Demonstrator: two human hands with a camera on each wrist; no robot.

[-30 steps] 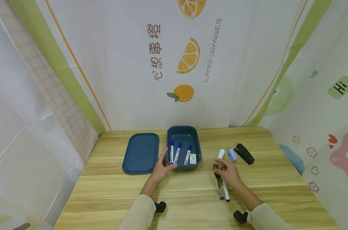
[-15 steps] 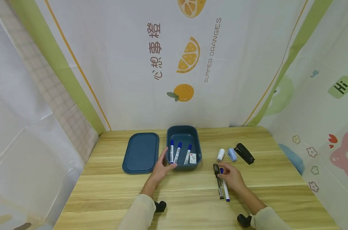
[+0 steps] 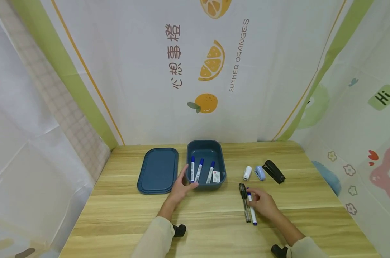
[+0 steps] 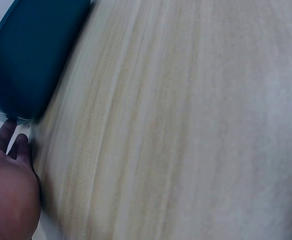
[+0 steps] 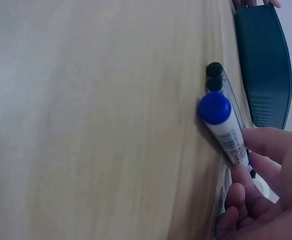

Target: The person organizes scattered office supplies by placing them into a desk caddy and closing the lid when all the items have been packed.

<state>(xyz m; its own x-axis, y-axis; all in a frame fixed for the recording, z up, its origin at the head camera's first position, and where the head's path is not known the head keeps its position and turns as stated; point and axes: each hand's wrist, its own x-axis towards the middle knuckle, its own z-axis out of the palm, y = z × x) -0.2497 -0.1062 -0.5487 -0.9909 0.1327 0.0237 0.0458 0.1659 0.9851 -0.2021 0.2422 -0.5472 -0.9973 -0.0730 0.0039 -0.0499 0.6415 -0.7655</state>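
Observation:
My right hand [image 3: 262, 204] pinches a white marker with blue ends [image 3: 253, 216] between thumb and fingers. In the right wrist view the marker's blue end [image 5: 215, 108] points toward the camera, close over the table. Two black-capped clear pens [image 3: 246, 211] lie alongside it on the left. My left hand [image 3: 179, 190] rests against the near left corner of a dark blue box [image 3: 211, 152], fingers spread and nearly straight. Inside the box are three blue-capped markers [image 3: 199, 171] and a small white item [image 3: 216, 176] with a printed label.
A dark blue lid [image 3: 158, 171] lies flat left of the box. Behind my right hand are a small white object [image 3: 247, 173], a small light-blue stapler [image 3: 260, 173] and a black stapler [image 3: 274, 172]. A white printed curtain [image 3: 143, 118] hangs along the table's far edge.
My right hand has shifted from the black pens' caps slightly right and toward me, onto the white marker, uncovering the small white object. The left hand and box stay put.

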